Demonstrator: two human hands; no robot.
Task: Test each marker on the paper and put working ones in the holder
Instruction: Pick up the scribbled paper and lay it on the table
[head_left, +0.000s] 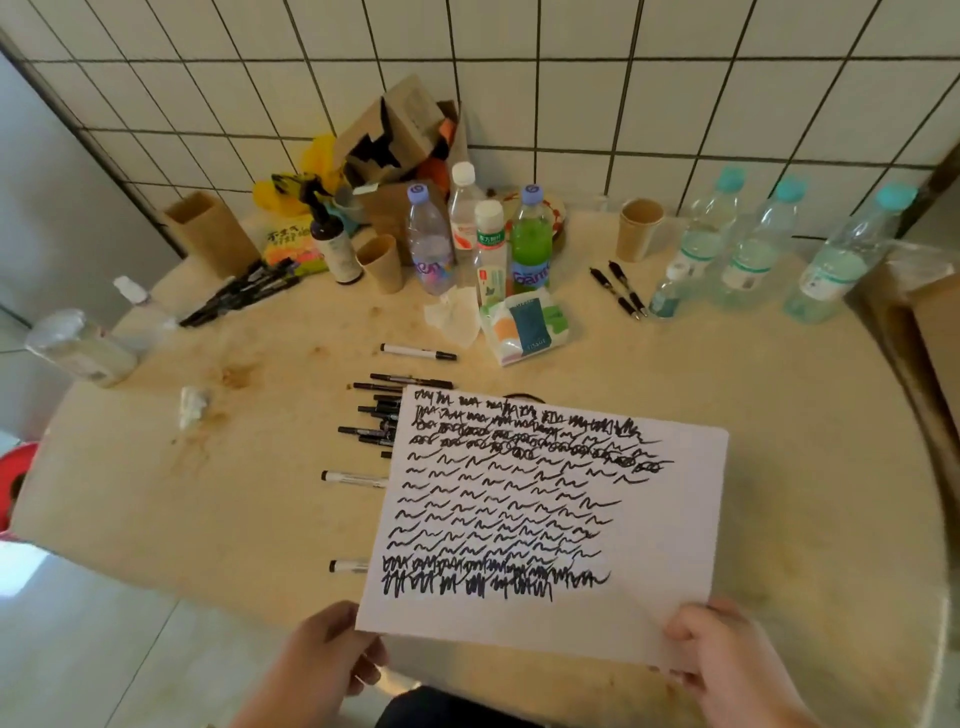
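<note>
Both hands pinch the scribble-filled paper (545, 519) by its near corners: left hand (332, 654), right hand (727, 654). It is probably being repositioned over the loose markers (379, 410).

Paper (550, 519): white, matt, smooth, black ink scribbles. Table (753, 467): beige top, dull sheen, stained brown at left. Wall (623, 78): white glazed tiles, slight gloss, dark grout. Markers (379, 410): black plastic, semi-gloss; some with white barrels. Cups (640, 228): brown paper, matt. Water bottles (753, 249): clear plastic, glossy, teal caps. Box (395, 130): brown cardboard, torn, rough. Tissue pack (524, 325): shiny plastic wrap.
</note>
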